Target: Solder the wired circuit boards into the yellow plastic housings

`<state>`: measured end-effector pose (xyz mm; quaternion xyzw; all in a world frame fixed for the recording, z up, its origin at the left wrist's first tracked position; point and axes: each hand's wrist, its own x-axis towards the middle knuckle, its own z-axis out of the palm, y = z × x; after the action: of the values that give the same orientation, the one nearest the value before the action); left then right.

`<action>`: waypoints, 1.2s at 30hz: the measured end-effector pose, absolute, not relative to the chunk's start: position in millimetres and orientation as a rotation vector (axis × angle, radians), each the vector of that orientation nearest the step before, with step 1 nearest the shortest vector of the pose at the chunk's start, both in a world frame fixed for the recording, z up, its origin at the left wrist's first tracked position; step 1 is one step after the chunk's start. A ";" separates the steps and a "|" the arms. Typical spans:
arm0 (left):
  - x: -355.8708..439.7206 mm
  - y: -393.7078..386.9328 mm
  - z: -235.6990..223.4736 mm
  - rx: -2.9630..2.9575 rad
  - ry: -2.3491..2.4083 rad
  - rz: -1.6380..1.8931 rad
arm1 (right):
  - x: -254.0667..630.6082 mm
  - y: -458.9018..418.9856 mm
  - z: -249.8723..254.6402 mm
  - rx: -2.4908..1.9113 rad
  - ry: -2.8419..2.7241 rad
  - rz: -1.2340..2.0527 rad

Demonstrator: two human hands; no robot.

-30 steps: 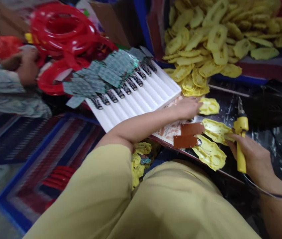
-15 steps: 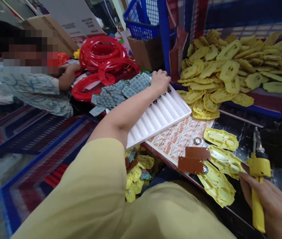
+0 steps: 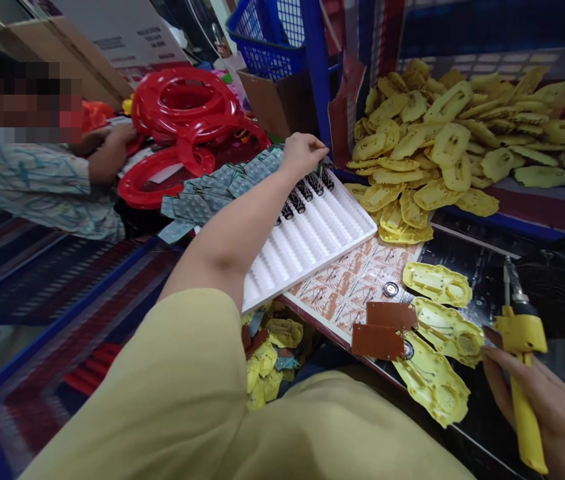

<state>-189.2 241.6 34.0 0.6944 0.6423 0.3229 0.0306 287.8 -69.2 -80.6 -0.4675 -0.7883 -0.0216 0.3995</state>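
Observation:
My left hand reaches over the far end of a white ribbed foam tray. Its fingers are pinched together, and what lies between them is hidden. Just under it, dark wired parts sit in the grooves beside overlapping grey-green circuit boards. At the right, my right hand is wrapped round a yellow soldering gun with its metal tip upward. Left of the gun lie three yellow plastic shells, brown circuit boards and a small round speaker.
A heap of yellow shells spills from the back right. Red plastic rings lie at the back left, near another person's arm. A blue basket stands on a cardboard box. Yellow pieces lie below the table edge.
My left hand has left the yellow shells and moved up and left to the tray's far end. My right hand still holds the soldering gun, now apart from the shells.

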 end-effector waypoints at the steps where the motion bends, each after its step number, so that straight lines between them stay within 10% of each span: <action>1: -190.3 234.6 39.5 2.039 1.860 1.130 | 286.3 -62.9 -73.3 -1.181 -2.031 -0.105; 13: -62.8 147.1 15.9 1.666 1.163 0.854 | 255.3 53.2 -72.6 -1.142 -2.309 -0.035; 36: 59.9 96.1 -1.3 2.362 0.943 -0.005 | 310.9 -110.7 -21.8 -1.203 -1.835 -0.770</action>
<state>59.9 96.1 -1.3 0.8874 0.3542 -0.0018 0.2949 310.9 -110.7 -21.8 -0.4748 -0.7244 -0.3039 0.3968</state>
